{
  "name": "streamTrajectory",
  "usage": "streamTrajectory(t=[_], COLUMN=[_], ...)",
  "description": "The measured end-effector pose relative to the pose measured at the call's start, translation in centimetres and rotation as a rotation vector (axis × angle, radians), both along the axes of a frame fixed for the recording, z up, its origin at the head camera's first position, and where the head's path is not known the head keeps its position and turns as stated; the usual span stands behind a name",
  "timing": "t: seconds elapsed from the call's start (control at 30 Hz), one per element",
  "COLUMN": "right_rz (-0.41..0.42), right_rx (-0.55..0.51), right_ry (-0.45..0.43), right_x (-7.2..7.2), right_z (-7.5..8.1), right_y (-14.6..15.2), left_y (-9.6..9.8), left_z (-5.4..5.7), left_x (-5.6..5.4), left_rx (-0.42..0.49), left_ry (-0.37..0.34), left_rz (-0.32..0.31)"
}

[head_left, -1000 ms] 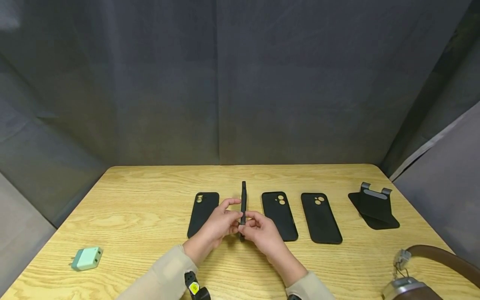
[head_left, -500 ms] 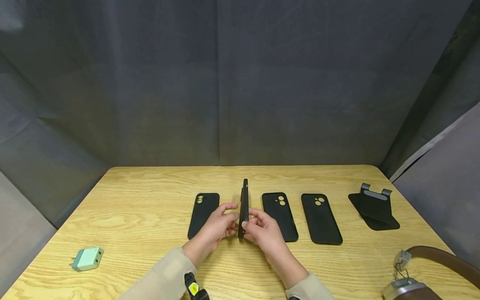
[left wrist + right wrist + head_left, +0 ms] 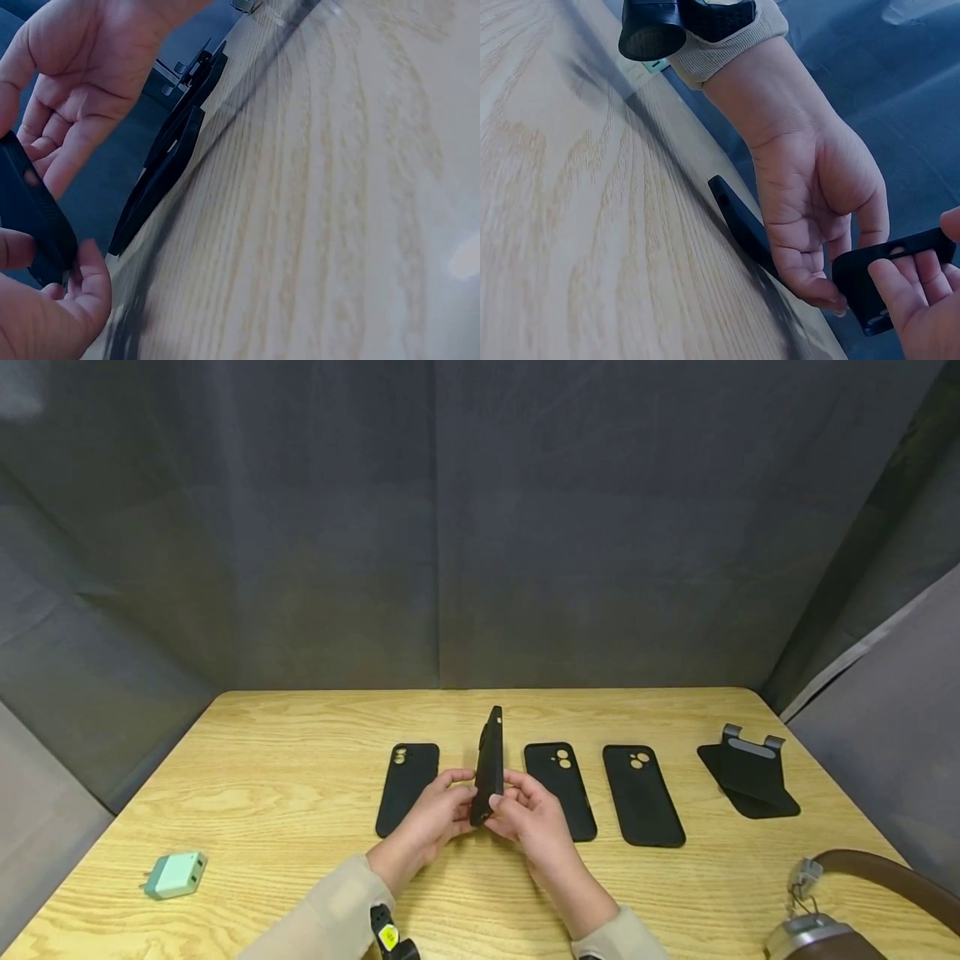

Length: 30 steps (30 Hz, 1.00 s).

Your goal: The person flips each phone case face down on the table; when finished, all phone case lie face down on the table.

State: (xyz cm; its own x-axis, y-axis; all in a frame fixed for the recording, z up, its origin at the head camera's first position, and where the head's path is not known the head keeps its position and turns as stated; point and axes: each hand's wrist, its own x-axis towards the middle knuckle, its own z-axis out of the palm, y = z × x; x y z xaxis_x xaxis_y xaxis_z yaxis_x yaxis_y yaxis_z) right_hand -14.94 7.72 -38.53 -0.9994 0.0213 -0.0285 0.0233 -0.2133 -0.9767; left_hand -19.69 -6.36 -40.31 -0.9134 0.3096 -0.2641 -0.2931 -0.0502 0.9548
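A black phone case point(image 3: 489, 768) stands on edge between my two hands, tilted, above the middle of the table. My right hand point(image 3: 536, 822) grips its lower right edge with the thumb on the near edge. In the right wrist view, right fingers point(image 3: 930, 277) reach into the hollow of the case. My left hand point(image 3: 435, 810) holds the other side, its fingertips at the lower corner in the left wrist view. Another phone case point(image 3: 407, 789) lies left of the held one, partly behind the left hand. To the right lie a second case point(image 3: 561, 793) and a third point(image 3: 643, 797).
A black folding stand point(image 3: 750, 777) sits at the back right. Headphones with a brown band point(image 3: 885, 868) lie at the front right. A green charger plug point(image 3: 176, 875) is on the left of the wooden table point(image 3: 300, 735). Dark curtains point(image 3: 435, 527) rise behind it.
The held phone case has risen slightly and turned, from nearly edge-on to showing more of its side. Both hands stay at its lower part; the other things have not moved.
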Motion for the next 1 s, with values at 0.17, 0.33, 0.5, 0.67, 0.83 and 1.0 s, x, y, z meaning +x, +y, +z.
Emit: streamTrajectory(t=[0.17, 0.33, 0.5, 0.67, 0.83, 1.0], right_rz=[-0.001, -0.003, -0.008, -0.005, 0.009, 0.027], right_rx=[-0.038, -0.031, 0.020, 0.090, 0.182, 0.215], right_ry=[0.013, 0.001, -0.041, -0.082, -0.136, -0.149], right_x=[0.0, 0.0, 0.0, 0.0, 0.0, 0.0], right_z=[-0.1, -0.5, -1.0, -1.4, -2.0, -2.6], right_y=[0.2, 0.8, 1.5, 1.9, 2.1, 2.1], left_y=[-0.2, -0.4, -0.7, -0.9, -0.7, -0.8], left_z=[-0.1, -0.4, -0.3, -0.1, 0.0, -0.1], left_x=[-0.1, -0.2, -0.2, 0.2, 0.6, 1.2], left_rx=[0.026, 0.029, 0.004, -0.068, -0.221, -0.358], left_ry=[0.012, 0.041, 0.082, 0.148, 0.240, 0.303], left_rz=[0.024, 0.075, 0.111, 0.128, 0.134, 0.058])
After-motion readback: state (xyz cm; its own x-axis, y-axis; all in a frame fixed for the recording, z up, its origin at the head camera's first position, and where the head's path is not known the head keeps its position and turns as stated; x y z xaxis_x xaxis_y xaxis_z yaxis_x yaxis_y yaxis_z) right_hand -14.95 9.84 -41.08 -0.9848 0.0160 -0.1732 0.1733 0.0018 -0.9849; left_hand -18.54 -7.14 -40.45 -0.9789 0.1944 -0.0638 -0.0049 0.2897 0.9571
